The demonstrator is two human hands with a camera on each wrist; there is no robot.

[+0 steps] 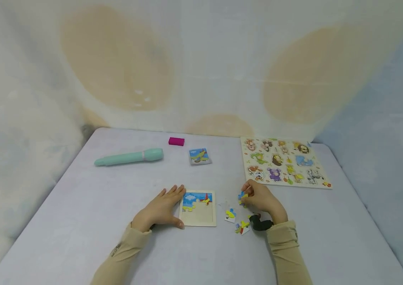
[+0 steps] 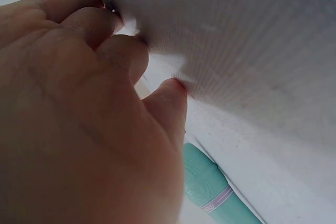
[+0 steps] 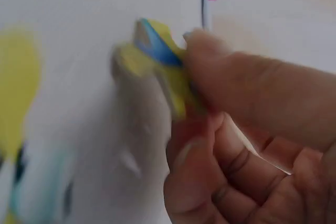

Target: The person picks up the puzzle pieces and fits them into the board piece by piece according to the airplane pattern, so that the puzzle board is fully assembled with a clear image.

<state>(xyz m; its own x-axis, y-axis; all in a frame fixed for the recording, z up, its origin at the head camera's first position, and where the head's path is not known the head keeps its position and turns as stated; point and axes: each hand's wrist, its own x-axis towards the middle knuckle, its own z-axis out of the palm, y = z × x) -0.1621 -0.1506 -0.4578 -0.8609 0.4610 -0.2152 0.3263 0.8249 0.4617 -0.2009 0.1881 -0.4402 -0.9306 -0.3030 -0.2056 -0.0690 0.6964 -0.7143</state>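
Observation:
A small square wooden puzzle tray [image 1: 198, 226] lies in front of the person, its upper part filled with blue sky pieces and a bit of yellow and red. The left hand [image 1: 162, 208] rests flat at the tray's left edge, fingers spread and thumb by the lower corner. In the left wrist view, the fingertips of that left hand [image 2: 100, 77] touch the table cloth and the tray's side. To the tray's right, the right hand [image 1: 262, 198] pinches a blue and yellow puzzle piece [image 3: 157, 51] between thumb and fingers, above the table. Loose puzzle pieces [image 1: 230, 215] lie just below it.
At the back right lies an animal puzzle board [image 1: 286, 162]. A small picture packet [image 1: 199, 156] and a magenta block [image 1: 176, 141] sit behind the tray. A mint-green pen-shaped object [image 1: 129, 157] lies at the back left. Fabric walls enclose the table.

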